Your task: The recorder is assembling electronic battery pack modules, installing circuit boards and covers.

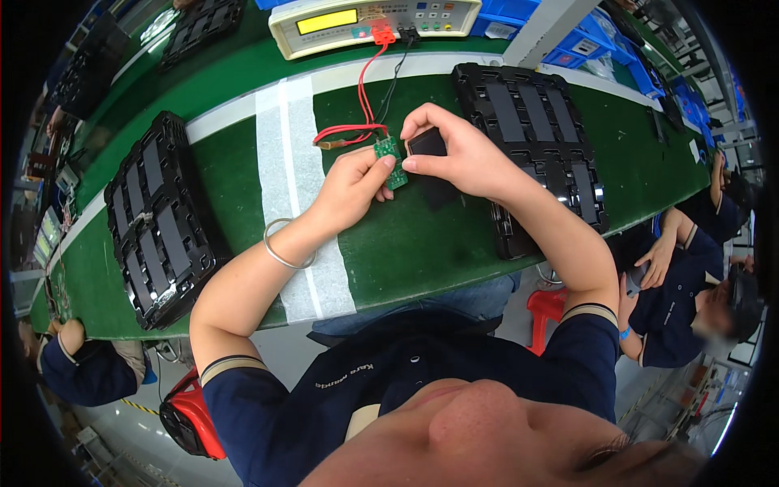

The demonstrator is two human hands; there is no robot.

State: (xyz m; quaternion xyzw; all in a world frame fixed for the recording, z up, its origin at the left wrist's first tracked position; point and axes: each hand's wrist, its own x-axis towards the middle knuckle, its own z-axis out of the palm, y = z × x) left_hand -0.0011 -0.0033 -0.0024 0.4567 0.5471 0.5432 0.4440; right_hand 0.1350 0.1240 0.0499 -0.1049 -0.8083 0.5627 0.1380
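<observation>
Over the green bench, my left hand (350, 185) pinches a small green circuit board (394, 178) between thumb and fingers. Red and black test leads (363, 97) run down to the board's far end from a cream tester (373, 28) with a yellow display. Just to the right of the board, my right hand (471, 158) is closed on a flat, black rectangular pack (428, 144), probably a battery. Its near edge faces the board; I cannot tell whether the two touch.
Black moulded trays with dark flat packs stand at the left (154, 219) and right (527, 114). A whitish strip (286, 154) crosses the bench left of my hands. Blue bins (580, 45) sit at the back right. Another person (682, 300) works at the right.
</observation>
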